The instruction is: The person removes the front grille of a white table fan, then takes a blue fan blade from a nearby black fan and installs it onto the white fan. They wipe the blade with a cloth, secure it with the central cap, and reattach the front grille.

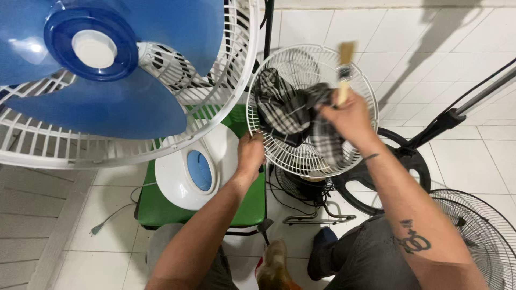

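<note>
white tile floor (430, 43), green stool (161, 209)

The fan blade (102, 102) at upper left was glossy translucent blue plastic; the white grille (306, 156) looked like coated wire. The checked rag (293, 110) was soft cloth, the brush (344, 70) handle pale wood.
</note>
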